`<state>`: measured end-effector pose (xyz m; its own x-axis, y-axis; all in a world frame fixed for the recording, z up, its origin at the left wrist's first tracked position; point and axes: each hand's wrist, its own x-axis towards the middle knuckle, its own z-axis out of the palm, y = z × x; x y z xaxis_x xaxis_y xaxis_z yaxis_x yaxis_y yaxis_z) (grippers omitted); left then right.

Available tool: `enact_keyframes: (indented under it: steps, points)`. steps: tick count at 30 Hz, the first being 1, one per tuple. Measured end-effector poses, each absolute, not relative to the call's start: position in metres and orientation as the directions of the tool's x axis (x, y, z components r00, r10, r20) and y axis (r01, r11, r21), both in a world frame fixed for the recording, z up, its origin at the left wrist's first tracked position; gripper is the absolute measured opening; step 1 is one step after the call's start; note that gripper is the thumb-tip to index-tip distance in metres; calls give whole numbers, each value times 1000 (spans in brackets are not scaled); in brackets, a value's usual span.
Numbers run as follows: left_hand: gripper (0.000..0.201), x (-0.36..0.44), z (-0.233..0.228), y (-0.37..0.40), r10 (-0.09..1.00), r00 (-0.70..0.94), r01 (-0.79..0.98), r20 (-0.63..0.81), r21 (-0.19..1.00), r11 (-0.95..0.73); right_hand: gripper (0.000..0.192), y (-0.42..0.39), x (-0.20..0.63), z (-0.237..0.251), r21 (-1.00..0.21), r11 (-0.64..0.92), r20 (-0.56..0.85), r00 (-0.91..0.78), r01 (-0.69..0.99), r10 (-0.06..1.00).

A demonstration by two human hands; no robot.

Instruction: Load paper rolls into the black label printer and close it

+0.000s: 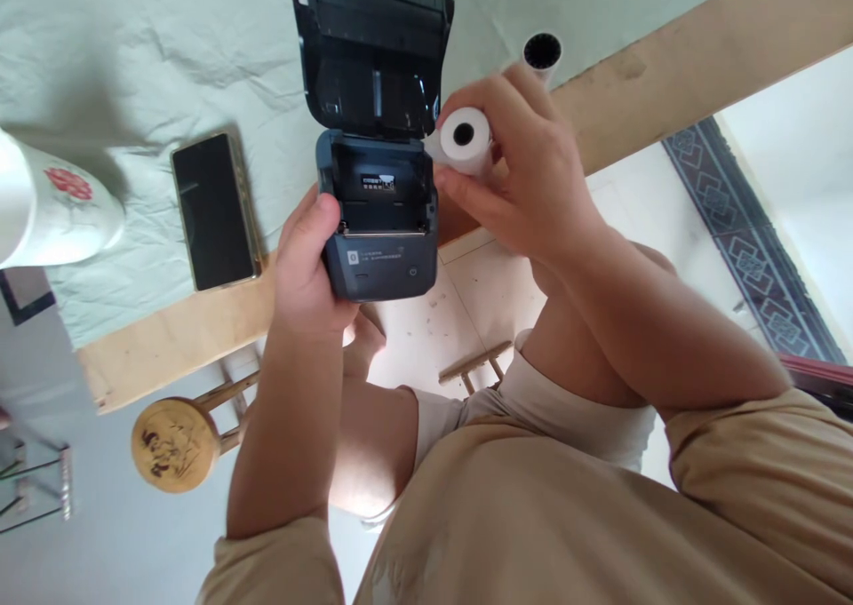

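My left hand [306,267] is wrapped round the left side of a dark portable label printer [383,267], thumb on its upper edge. The printer's black lid [377,50] stands fully raised, and its paper bay [373,179] shows a small printed sticker inside and no roll. Just right of the bay, my right hand [526,156] grips a small white paper roll [466,147] between thumb and fingers. The roll's dark core hole faces me, and a bit of loose paper sticks out at its left.
A smartphone [214,212] with a dark screen lies on the pale green cloth [133,72], beside a white cup [59,201] with a red mark. Behind my right hand stands another white roll [545,59]. The table's wooden edge [187,338] runs below; a round wooden stool [174,445] is on the floor.
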<state>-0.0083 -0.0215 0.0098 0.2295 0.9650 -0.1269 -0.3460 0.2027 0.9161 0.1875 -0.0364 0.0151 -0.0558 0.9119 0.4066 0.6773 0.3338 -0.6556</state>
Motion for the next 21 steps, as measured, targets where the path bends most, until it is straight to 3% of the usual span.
enact_keyframes:
  steps: [3, 6, 10, 12, 15, 17, 19, 21]
  points:
    - [24, -9, 10, -21, 958, 263, -367, -115, 906, 210, 28, -34, 189, 15, -598, 343, 387, -114, 724, 915]
    - [24, -10, 10, -21, 955, 270, -370, -124, 902, 221, 29, -29, 191, 8, -554, 250, 294, -95, 794, 951]
    - [23, -12, 10, -20, 949, 277, -350, -149, 905, 244, 45, -28, 190, 1, -539, 215, 244, -93, 815, 965]
    - [22, -12, 10, -20, 946, 287, -355, -152, 900, 252, 45, -31, 191, 5, -539, 283, 330, -111, 793, 938]
    - [21, -13, 8, -21, 945, 287, -375, -155, 890, 260, 28, -35, 199, 16, -441, 434, 612, -91, 786, 786]
    - [21, -14, 6, -21, 946, 285, -375, -158, 889, 261, 31, -35, 208, 20, -388, 356, 691, 13, 850, 722]
    - [22, -15, 4, -20, 944, 294, -360, -151, 897, 256, 37, -30, 217, 18, -431, 175, 583, 125, 885, 803]
    - [24, -16, 2, -19, 946, 295, -342, -133, 910, 235, 55, -24, 221, 12, -486, 47, 385, 166, 873, 908]
